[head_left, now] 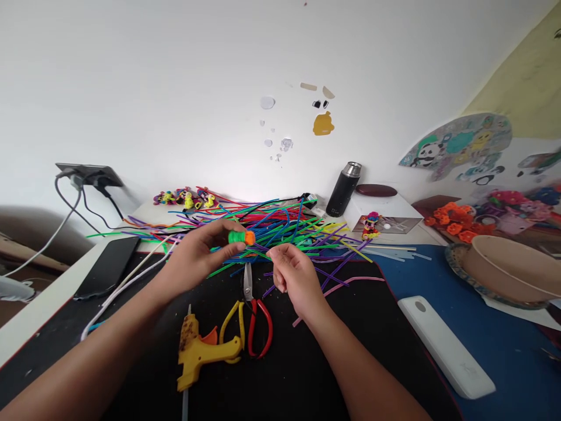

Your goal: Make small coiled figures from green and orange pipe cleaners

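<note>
My left hand (pixel 197 254) is closed around a small coiled piece in green and orange (pixel 241 237), apparently wound pipe cleaner, held between thumb and fingers. Just to its right, my right hand (pixel 295 275) has thumb and forefinger pinched together. Whatever sits in that pinch is too fine to make out against the strands behind. Both hands are in front of a heap of colourful pipe cleaners (pixel 280 225). Below them on the black mat (pixel 324 374) lie red-handled scissors (pixel 260 327), yellow-handled pliers (pixel 232 324) and a yellow glue gun (pixel 197 351).
A phone (pixel 107 266) lies at the left, with a power strip (pixel 90 174) behind it. Along the back stand small figures (pixel 184 199), a black thermos (pixel 344 190) and a white box (pixel 385 213). At right are a white case (pixel 447 345) and a bowl-like pot (pixel 517 269).
</note>
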A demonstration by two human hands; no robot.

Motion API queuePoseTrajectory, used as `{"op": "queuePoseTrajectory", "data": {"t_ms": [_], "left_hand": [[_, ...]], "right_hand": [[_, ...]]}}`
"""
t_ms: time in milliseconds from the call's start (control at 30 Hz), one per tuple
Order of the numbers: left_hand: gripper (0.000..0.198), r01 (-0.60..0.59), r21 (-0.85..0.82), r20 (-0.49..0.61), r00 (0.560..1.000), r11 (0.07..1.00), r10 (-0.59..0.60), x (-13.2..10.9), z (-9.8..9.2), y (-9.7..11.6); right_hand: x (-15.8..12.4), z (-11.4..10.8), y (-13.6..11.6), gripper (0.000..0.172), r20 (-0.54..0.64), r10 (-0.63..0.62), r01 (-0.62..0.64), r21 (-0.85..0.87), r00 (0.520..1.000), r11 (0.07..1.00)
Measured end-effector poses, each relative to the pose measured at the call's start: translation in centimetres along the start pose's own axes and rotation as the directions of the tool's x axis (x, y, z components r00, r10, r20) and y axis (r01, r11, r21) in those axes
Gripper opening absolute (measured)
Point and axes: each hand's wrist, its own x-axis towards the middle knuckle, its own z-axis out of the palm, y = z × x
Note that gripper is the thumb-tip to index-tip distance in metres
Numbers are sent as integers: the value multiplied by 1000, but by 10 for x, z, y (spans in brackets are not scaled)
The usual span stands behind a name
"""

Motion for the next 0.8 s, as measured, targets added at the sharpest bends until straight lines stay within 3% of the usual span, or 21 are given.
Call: {"op": "queuePoseTrajectory", "data": {"t_ms": [67, 167, 433, 533, 667, 800], "left_hand": [[42, 55, -215, -89, 993, 975, -76, 5, -6, -1], [45, 76, -400, -155, 977, 913, -149, 12, -14, -2], [43, 23, -524, -139, 984, 851, -113, 17, -34, -4], [39, 4, -555, -133, 987, 832, -93, 18, -37, -8], [35, 2, -576, -99, 992, 817, -73, 17, -38, -7], [37, -14, -597, -106, 992, 802, -61, 14, -43, -1]], "right_hand": [[1, -4, 3, 42, -11, -50, 49, -93, 999, 995], [2, -4, 12, 36, -8, -120, 113, -264, 993, 958], [8, 14, 33, 21, 139, -153, 206, -599, 978, 774], [16, 20, 29, 13, 202, -169, 264, -763, 965, 590], [27, 30, 18, 14, 251, -109, 270, -936, 962, 224], [38, 44, 10, 17, 254, -72, 260, -961, 965, 90]]}}
